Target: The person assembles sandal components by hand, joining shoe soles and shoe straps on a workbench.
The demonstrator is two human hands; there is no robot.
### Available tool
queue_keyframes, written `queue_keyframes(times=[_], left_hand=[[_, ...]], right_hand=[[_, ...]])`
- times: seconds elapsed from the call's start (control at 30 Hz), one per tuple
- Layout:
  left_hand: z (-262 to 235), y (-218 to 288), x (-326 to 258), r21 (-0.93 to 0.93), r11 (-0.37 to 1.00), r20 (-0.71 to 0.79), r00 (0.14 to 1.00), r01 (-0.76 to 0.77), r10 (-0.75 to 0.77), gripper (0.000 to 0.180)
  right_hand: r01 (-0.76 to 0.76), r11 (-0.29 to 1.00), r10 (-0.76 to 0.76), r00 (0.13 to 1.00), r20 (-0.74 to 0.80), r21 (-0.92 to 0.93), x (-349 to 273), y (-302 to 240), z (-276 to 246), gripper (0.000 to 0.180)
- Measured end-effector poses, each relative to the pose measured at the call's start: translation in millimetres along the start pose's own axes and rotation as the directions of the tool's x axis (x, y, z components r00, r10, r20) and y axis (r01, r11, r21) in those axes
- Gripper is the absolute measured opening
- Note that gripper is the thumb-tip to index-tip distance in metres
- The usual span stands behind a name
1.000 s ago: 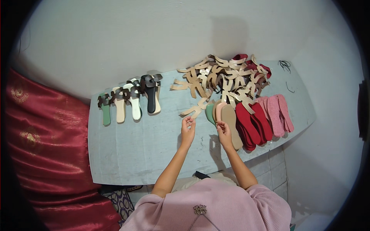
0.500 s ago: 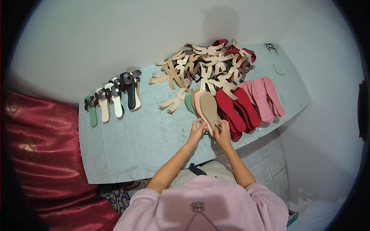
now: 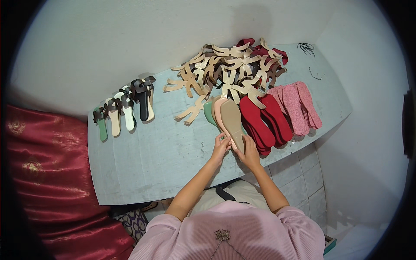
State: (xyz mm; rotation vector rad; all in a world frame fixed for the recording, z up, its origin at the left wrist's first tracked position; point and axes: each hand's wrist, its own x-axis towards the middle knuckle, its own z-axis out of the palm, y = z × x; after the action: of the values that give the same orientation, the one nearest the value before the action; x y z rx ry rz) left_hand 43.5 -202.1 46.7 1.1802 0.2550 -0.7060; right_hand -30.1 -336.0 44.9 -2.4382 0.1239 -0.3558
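We see even, soft indoor light, a faint head shadow on the white wall, short shadows beside the finished sandals, strong fisheye bending, black vignette corners, sharp centre, no glare.

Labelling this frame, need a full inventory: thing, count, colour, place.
table: one, pale blue-grey, centre
tan sole: one, tan, held at its near end by both hands
green and pink soles: a few, under the tan one
red soles: several, right of the tan one
pink soles: several, far right
straps: a heap, beige, some dark red, far edge
finished sandals: about five, green, cream, white, black, left
red cloth: one, left of the table
left hand: on the sole
right hand: on the sole
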Motion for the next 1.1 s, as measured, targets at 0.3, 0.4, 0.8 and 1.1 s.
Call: queue_keyframes(times=[0.3,0.4,0.8,1.1], left_hand=[[1.3,-2.4,-2.8,0.000,1.000,-0.015,1.000,-0.003,0.003,0.049],[2.1,-2.8,-3.8,-0.046,0.998,-0.013,0.999,-0.031,0.030,0.051],[1.0,2.2,-2.7,-0.044,0.999,0.001,1.000,-0.026,0.026,0.054],[-3.7,23.0,-10.2,-0.184,0.980,0.035,0.996,-0.078,0.086,0.055]], right_hand=[[-0.047,0.998,0.043,0.996,0.079,0.047,1.2,-1.1,-8.0,0.071],[-0.077,0.996,0.072,0.993,0.092,0.045,1.8,-2.9,-9.8,0.071],[-0.068,0.990,0.067,0.998,0.016,0.120,6.3,-12.7,-12.6,0.065],[0.007,0.979,-0.001,1.000,-0.029,0.204,5.9,-33.9,-7.7,0.064]])
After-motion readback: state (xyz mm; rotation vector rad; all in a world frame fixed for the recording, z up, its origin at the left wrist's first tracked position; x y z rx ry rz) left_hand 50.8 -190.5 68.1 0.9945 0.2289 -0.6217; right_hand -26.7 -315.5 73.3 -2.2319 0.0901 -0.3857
